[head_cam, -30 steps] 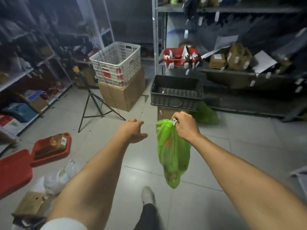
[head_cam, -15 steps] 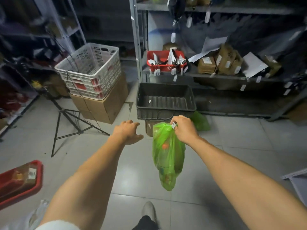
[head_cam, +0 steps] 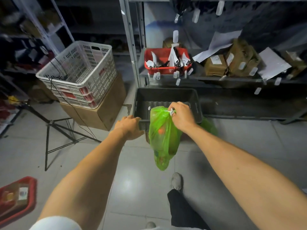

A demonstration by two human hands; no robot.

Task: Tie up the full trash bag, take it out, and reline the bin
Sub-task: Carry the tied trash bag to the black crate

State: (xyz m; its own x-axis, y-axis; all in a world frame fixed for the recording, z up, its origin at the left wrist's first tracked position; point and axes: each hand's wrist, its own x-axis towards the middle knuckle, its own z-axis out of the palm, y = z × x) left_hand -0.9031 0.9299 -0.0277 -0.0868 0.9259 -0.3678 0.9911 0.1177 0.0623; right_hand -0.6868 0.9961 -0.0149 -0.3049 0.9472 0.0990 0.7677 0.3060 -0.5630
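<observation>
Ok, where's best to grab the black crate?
Take the black crate by its near rim, from the front, where the left hand already rests. The lip juts out, giving fingers purchase. The right hand holds the green bag.

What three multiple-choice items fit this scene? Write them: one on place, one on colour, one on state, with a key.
1. The white basket sits on:
A. a cardboard box
B. the shelf
C. the tripod

2. The trash bag is:
A. black
B. green
C. white

3. The left hand is:
A. gripping the bag
B. resting at the black crate's rim
C. out of view

Key: 1 A, the cardboard box lies directly beneath it; 2 B, translucent green plastic; 3 B, it touches the black crate corner while the right hand pinches the bag's neck.
</observation>
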